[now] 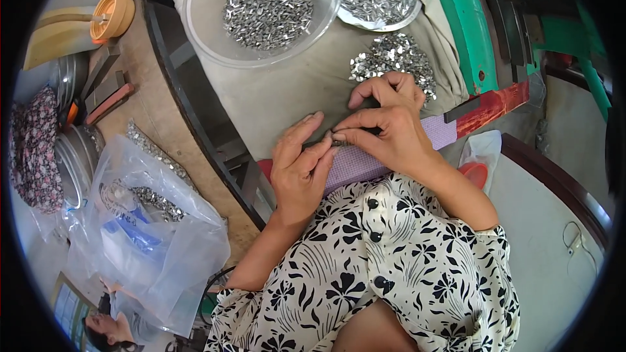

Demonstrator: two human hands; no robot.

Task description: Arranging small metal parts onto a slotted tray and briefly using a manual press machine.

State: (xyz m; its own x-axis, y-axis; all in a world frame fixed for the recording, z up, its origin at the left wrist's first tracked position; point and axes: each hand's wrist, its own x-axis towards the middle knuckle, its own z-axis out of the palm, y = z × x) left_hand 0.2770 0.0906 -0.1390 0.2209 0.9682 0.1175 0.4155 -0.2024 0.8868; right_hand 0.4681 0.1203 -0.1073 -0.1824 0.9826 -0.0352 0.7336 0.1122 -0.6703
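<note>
My left hand (297, 169) and my right hand (394, 130) meet fingertip to fingertip over the near edge of the cloth-covered work surface (261, 104). Thumb and forefinger are pinched together on each; whatever small piece is between them is too small to make out. Beneath the hands runs a purple textured pad (355, 164). Just beyond my right hand lies a loose heap of small shiny metal pieces (398, 58). Farther off stand a clear plastic bowl (202, 45) with many small metal pieces and, right of it, a lined round dish (401, 25) of slender silvery pieces.
On the left, a wooden table (156, 101) bears a clear plastic bag (156, 254) with metal pieces inside. An orange tape-like holder (114, 18) sits at its far end. Green machine framing (460, 19) borders the right side. Another person (117, 326) is at lower left.
</note>
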